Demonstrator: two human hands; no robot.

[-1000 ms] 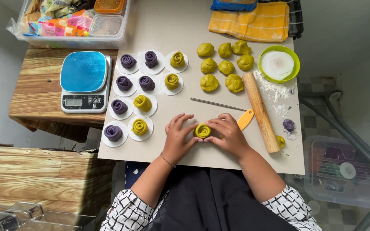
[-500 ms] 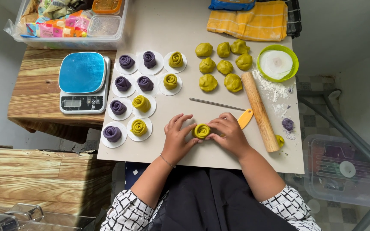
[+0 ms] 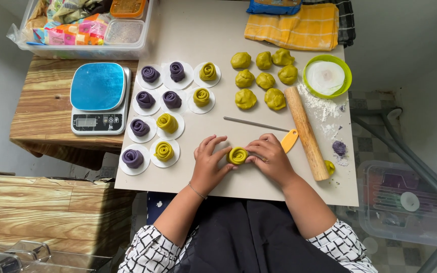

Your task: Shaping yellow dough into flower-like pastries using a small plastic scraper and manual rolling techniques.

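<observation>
both hands [image 3: 238,162] still cupping the yellow dough rose [image 3: 237,155] | fingers staying snug around it | nothing's shifting, shaping's ongoing

Home kitchen corner: kitchen scale [image 3: 98,97], rolling pin [image 3: 306,132], dough balls [image 3: 260,79].

Purple dough roses [image 3: 150,74]: six, left of centre
Yellow dough roses [image 3: 208,71]: five, one between the hands
Yellow dough balls [image 3: 241,60]: seven, upper centre
Paper rounds [image 3: 121,167]: ten
Rolling pins [image 3: 306,133]: one
Green bowls [image 3: 346,66]: one
Scales [image 3: 98,98]: one
</observation>
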